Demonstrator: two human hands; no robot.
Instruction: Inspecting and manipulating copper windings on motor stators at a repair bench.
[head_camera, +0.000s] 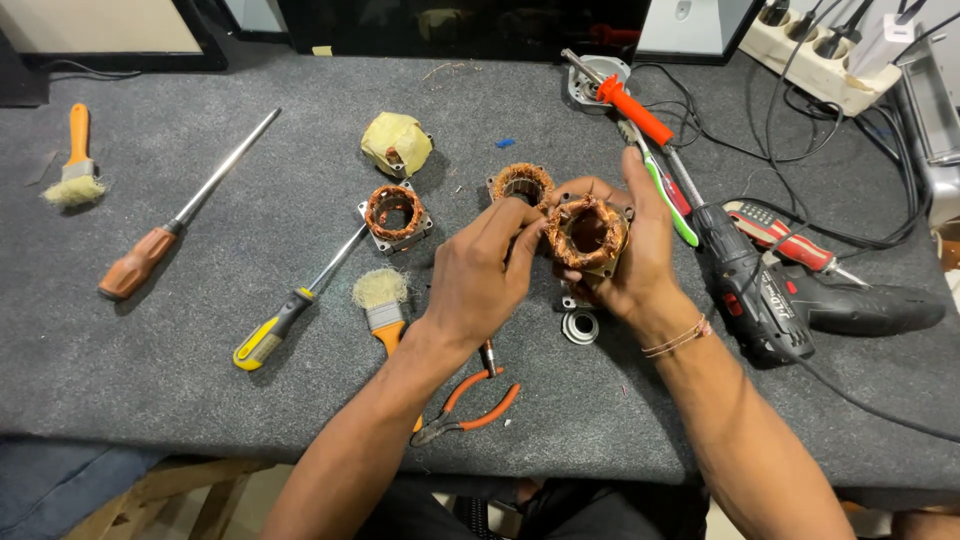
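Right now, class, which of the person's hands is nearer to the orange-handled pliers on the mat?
Left. The left hand is just above the pliers, whose handles lie beside its wrist; the right hand is farther off, up and to the right.

A repair workshop bench. Grey felt covers the worktop (200, 340), strewn with screwdrivers (185, 210), brushes (380, 300), pliers (470, 405) and a power drill (760, 290). Copper-wound motor stators (396, 215) lie about, and a power strip (820, 60) sits behind.

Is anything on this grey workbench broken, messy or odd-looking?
Mostly tidy clutter. The two paintbrushes with orange handles have badly frayed, splayed bristles. One motor part near the back is wrapped in wrinkled yellow tape. Both hands hold a copper-wound stator.
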